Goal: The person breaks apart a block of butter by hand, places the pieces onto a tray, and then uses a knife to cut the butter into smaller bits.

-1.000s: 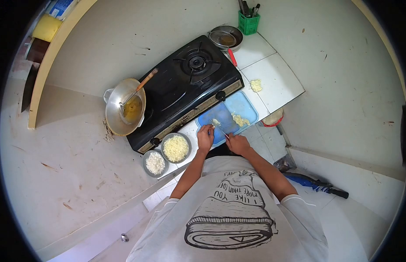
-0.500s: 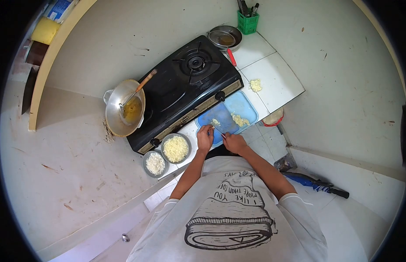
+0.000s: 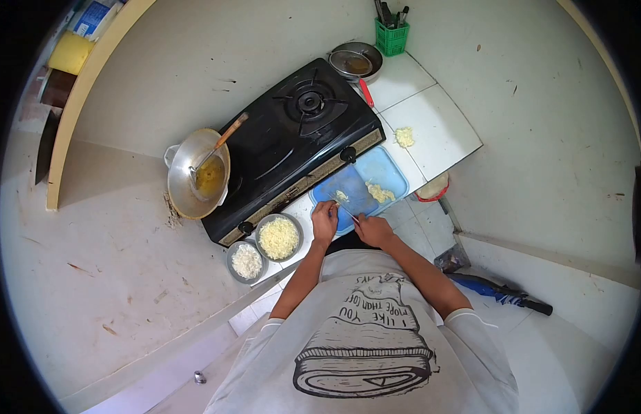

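My right hand (image 3: pixel 373 230) is wrapped round a knife (image 3: pixel 352 216), whose thin blade points up and left over a blue cutting board (image 3: pixel 358 195). At the board's near left edge my left hand (image 3: pixel 325 219) is closed, fingertips pinched together close to the blade; what they hold is too small to make out. A little chopped pale food (image 3: pixel 342 196) lies just beyond the fingertips. A larger pale chopped heap (image 3: pixel 380 192) rests farther right, on the light blue tray (image 3: pixel 379 163) beside the board.
Left of my hands stand a bowl of pale yellow shreds (image 3: pixel 279 237) and a bowl of white pieces (image 3: pixel 246 261). Behind is a black gas stove (image 3: pixel 279 152); a wok (image 3: pixel 189 194) with a ladle sits at its left. A pan (image 3: pixel 365 52) and green basket (image 3: pixel 391 38) stand at the back.
The knife blade shows more clearly now between my hands. Both hands stay in nearly the same place; the whole view has shifted slightly.
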{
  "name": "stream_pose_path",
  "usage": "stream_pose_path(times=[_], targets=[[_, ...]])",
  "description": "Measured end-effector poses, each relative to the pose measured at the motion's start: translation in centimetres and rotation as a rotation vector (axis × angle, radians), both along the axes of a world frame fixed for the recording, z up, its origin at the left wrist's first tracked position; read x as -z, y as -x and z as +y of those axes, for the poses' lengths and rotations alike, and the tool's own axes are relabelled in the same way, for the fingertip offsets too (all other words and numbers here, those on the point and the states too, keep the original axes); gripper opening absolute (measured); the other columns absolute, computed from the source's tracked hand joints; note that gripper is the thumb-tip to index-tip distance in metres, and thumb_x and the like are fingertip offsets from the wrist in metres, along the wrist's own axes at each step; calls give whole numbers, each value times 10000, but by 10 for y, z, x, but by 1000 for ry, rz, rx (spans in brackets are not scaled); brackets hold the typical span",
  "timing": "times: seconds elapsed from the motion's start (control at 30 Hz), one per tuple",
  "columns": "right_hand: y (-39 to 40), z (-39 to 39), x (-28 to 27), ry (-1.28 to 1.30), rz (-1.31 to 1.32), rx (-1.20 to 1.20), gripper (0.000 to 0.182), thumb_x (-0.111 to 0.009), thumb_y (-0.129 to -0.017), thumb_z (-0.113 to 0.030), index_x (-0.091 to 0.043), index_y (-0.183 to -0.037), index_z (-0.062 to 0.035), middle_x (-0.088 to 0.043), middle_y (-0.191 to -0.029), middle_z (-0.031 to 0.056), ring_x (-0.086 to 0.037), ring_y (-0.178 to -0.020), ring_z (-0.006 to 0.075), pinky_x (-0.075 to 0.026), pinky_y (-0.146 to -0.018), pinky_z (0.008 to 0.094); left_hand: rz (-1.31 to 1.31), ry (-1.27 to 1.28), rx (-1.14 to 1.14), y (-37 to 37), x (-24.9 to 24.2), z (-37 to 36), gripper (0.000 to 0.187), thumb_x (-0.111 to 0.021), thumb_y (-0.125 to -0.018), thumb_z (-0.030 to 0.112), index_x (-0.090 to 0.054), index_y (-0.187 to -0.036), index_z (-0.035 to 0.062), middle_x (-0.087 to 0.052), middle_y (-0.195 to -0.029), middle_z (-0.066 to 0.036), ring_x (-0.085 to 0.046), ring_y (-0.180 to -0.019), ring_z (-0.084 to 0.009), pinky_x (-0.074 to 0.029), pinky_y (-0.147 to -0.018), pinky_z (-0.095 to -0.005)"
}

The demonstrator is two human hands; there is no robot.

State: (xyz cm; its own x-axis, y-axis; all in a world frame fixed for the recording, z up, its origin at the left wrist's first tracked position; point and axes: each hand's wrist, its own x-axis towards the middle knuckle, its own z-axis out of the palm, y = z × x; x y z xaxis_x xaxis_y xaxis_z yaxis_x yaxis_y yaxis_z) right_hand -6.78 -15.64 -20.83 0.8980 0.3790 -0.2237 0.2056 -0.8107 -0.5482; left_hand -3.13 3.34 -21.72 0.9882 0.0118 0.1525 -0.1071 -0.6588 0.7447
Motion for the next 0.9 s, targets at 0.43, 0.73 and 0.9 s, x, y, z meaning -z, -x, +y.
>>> stream_pose_path(times=[0.43, 0.73, 0.9], targets=[[0, -7, 4, 21, -19, 13, 355, -537, -976, -319, -585, -961, 32, -669, -681, 234, -684, -622, 415, -562, -590, 527, -15, -65, -3, 3, 10, -1, 154, -665, -907, 57, -734, -1022, -18, -690, -948, -210, -699, -821, -343, -552, -772, -422], [6, -9, 3, -28, -34, -15, 352, -533, -980, -316, -593, -951, 29, -662, -669, 227, -673, -606, 412, -554, -582, 528, -23, -74, 15, 3, 3, -3, 122, -630, -924, 46, -705, -992, -22, -661, -969, -234, -660, -893, -426, -536, -808, -465], [6, -6, 7, -22, -55, -16, 352, -539, -980, -312, -587, -936, 34, -662, -664, 224, -674, -600, 411, -555, -583, 525, -21, -98, 30, 3, 6, -2, 113, -633, -915, 35, -699, -977, -33, -655, -957, -244, -654, -873, -428, -534, -799, -471]])
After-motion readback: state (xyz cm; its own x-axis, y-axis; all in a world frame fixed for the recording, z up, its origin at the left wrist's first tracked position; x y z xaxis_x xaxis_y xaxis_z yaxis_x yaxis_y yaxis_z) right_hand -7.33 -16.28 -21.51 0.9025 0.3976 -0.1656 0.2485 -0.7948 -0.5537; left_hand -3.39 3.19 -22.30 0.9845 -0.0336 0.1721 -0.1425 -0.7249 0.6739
